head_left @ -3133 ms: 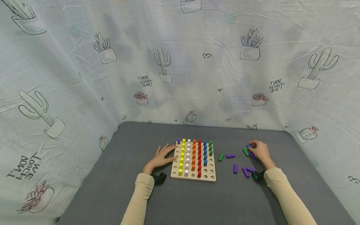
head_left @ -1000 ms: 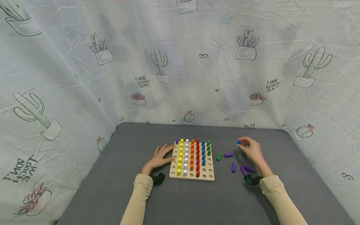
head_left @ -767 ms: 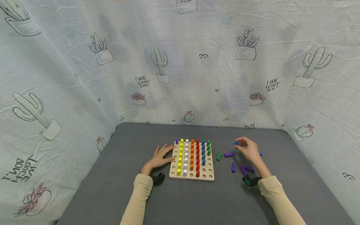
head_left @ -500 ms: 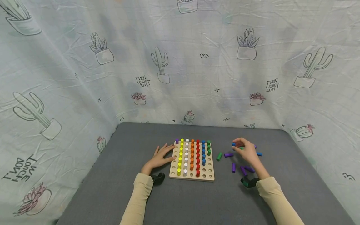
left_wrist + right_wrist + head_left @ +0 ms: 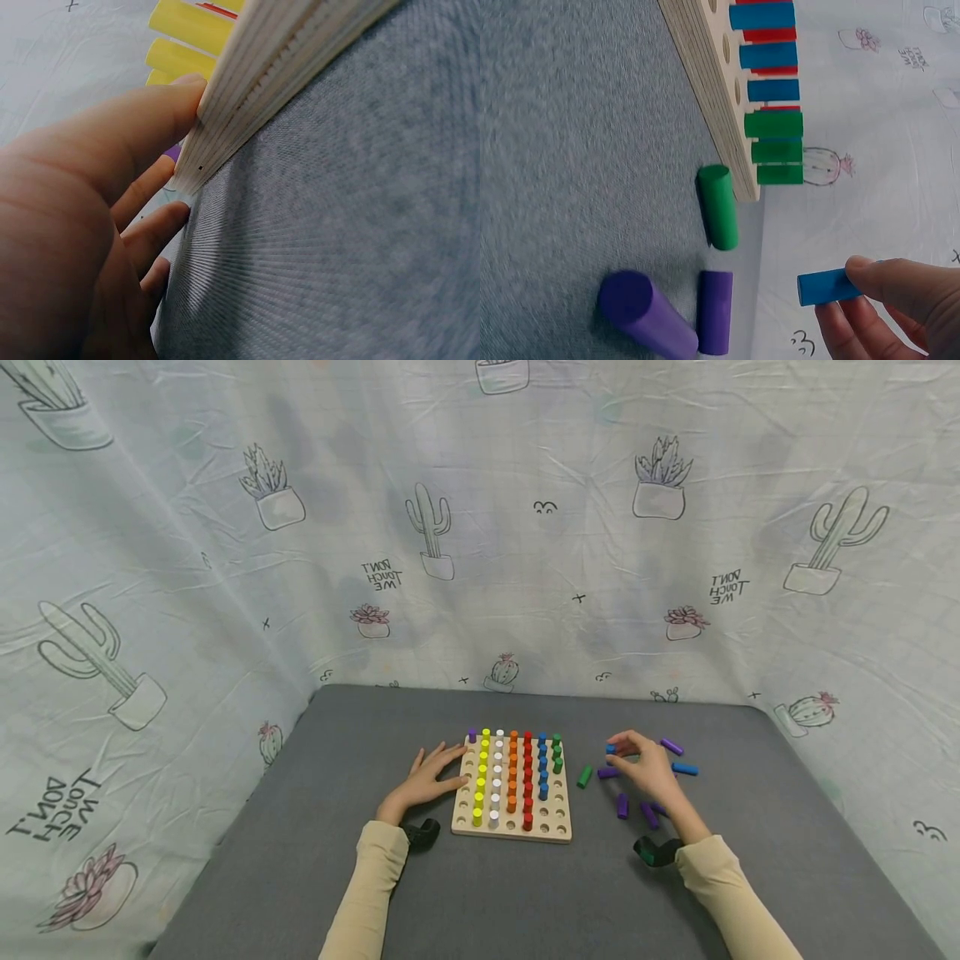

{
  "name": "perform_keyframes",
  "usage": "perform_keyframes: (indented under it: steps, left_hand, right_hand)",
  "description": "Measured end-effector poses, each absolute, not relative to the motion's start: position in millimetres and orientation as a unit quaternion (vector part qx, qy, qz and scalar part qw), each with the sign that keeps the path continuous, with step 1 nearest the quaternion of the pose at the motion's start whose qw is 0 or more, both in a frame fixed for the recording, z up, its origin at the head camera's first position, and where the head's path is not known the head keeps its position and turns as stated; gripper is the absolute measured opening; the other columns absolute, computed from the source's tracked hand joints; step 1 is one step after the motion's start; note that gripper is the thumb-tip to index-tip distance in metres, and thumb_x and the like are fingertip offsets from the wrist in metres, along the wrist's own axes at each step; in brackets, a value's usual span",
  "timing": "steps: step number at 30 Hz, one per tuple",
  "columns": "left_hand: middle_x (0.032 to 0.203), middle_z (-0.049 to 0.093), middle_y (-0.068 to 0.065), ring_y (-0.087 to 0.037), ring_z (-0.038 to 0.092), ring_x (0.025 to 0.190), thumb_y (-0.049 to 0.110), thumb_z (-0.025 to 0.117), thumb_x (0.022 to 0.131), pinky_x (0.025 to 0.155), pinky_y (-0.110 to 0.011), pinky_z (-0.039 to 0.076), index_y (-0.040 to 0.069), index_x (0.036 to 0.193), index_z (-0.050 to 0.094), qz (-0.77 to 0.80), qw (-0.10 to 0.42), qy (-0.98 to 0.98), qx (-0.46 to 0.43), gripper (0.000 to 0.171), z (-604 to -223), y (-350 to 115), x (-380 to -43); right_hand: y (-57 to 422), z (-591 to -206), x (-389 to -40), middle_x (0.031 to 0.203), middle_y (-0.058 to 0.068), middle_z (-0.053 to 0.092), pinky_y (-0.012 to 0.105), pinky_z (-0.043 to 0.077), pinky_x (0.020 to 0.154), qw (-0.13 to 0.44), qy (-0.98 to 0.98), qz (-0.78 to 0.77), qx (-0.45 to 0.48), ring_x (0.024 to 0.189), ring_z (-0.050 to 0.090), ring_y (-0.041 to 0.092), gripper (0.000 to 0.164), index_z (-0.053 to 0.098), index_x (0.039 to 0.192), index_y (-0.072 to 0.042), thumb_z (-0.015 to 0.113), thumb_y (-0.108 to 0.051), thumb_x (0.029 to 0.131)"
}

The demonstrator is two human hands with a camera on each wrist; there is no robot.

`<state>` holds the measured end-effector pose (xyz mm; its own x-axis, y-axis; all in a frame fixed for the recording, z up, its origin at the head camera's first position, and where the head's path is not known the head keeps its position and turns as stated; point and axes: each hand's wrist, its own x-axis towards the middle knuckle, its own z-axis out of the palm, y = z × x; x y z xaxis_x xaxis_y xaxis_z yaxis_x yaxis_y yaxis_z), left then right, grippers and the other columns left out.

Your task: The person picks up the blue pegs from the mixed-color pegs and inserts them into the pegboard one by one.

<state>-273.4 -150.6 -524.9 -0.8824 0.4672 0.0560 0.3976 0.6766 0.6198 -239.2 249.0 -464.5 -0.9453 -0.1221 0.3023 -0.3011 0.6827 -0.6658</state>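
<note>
A wooden pegboard stands mid-table, with rows of yellow, white, orange, red, blue and green pegs upright in its holes and one purple peg in the far left corner. My left hand rests at the board's left side, fingers spread; the left wrist view shows the thumb touching the board's edge. To the right of the board, my right hand pinches a blue peg between thumb and fingers, raised over the loose pegs. A green peg lies beside the board's right edge.
Several purple pegs lie loose right of the board, among them one purple peg and another purple peg farther back. A loose blue peg lies right of my right hand. A patterned curtain hangs behind the grey table.
My right hand has picked up the blue peg and carried it left toward the board, uncovering the loose blue and purple pegs behind it. My left hand has stayed at the board.
</note>
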Motion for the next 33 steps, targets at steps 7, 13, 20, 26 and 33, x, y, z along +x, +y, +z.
perform_keyframes:
  steps: [7, 13, 20, 26, 33]
  left_hand:
    - [0.143, 0.026, 0.003, -0.023, 0.007, 0.134, 0.053, 0.05, 0.081, 0.104, -0.051, -0.009, 0.026, 0.138, 0.028, 0.32, 0.055, 0.918, 0.23, 0.067, -527, -150, -274]
    - [0.143, 0.025, 0.003, -0.023, 0.006, 0.134, 0.052, 0.05, 0.082, 0.105, -0.05, -0.009, 0.025, 0.138, 0.028, 0.316, 0.057, 0.918, 0.232, 0.067, -526, -149, -274]
    - [0.143, 0.026, 0.002, -0.023, 0.007, 0.134, 0.052, 0.051, 0.082, 0.104, -0.051, -0.008, 0.024, 0.138, 0.029, 0.317, 0.057, 0.917, 0.234, 0.067, -525, -150, -273]
    - [0.143, 0.026, 0.001, -0.025, 0.008, 0.134, 0.051, 0.051, 0.082, 0.104, -0.052, -0.008, 0.023, 0.138, 0.03, 0.32, 0.053, 0.917, 0.232, 0.066, -524, -150, -272]
    - [0.143, 0.025, 0.004, -0.022, 0.007, 0.134, 0.051, 0.051, 0.082, 0.105, -0.05, -0.008, 0.025, 0.138, 0.029, 0.318, 0.057, 0.919, 0.226, 0.066, -524, -149, -272]
  right_hand:
    - [242, -467, -238, 0.089, 0.006, 0.064, 0.035, 0.05, 0.066, 0.113, -0.907, 0.386, 0.122, 0.081, 0.061, 0.022, 0.024, 0.059, 0.099, -0.01, 0.068, -0.015, 0.077]
    - [237, -469, -235, 0.089, 0.004, 0.063, 0.035, 0.051, 0.066, 0.107, -0.907, 0.389, 0.126, 0.081, 0.061, 0.02, 0.024, 0.059, 0.098, -0.011, 0.068, -0.015, 0.076]
    - [230, -471, -232, 0.086, 0.005, 0.064, 0.042, 0.05, 0.068, 0.124, -0.902, 0.389, 0.143, 0.077, 0.062, 0.021, 0.023, 0.06, 0.097, -0.01, 0.069, -0.012, 0.075]
    - [224, -473, -230, 0.087, 0.003, 0.063, 0.037, 0.051, 0.069, 0.115, -0.901, 0.391, 0.152, 0.078, 0.061, 0.017, 0.021, 0.059, 0.096, -0.012, 0.067, -0.014, 0.077]
    - [218, -472, -226, 0.087, 0.001, 0.063, 0.041, 0.05, 0.071, 0.103, -0.893, 0.409, 0.157, 0.079, 0.061, 0.018, 0.022, 0.059, 0.097, -0.012, 0.067, -0.015, 0.077]
